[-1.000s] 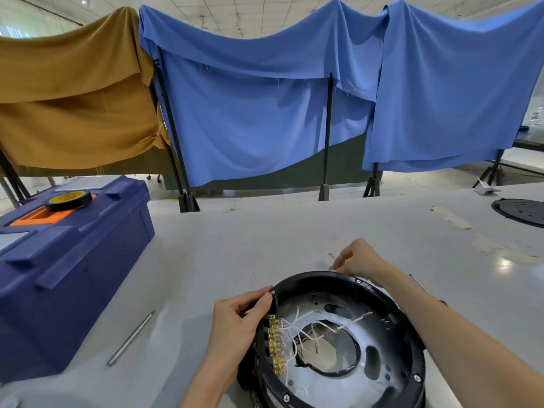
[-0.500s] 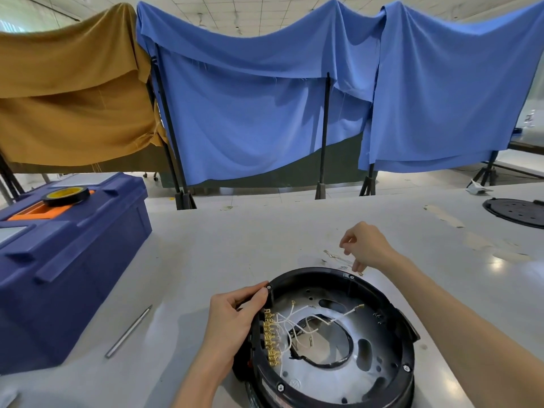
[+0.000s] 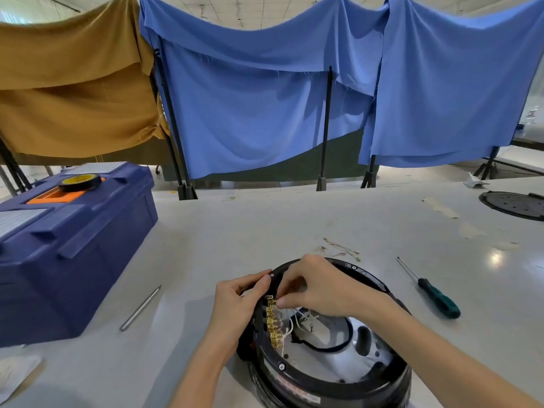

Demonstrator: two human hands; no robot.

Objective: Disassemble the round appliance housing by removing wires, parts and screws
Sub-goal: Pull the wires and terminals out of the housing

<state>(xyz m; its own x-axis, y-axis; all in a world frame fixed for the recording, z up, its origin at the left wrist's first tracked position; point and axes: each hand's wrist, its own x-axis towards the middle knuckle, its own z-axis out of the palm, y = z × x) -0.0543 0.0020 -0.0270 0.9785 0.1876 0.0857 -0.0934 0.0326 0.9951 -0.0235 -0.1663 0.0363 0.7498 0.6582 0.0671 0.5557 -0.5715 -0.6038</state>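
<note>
left hand [image 3: 235,307] gripping housing [image 3: 332,375], right hand [image 3: 318,287] pinching terminals [image 3: 272,319]

Left hand [image 3: 235,307] curled in a sideways grip, right hand [image 3: 318,285] arched over, fingertips [image 3: 281,303] pinched together.

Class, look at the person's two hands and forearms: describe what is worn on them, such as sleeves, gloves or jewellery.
Both the left hand and right hand are bare: no gloves, no rings or watch visible. The forearms are uncovered too; no sleeve shows anywhere up to the frame edge.
</note>
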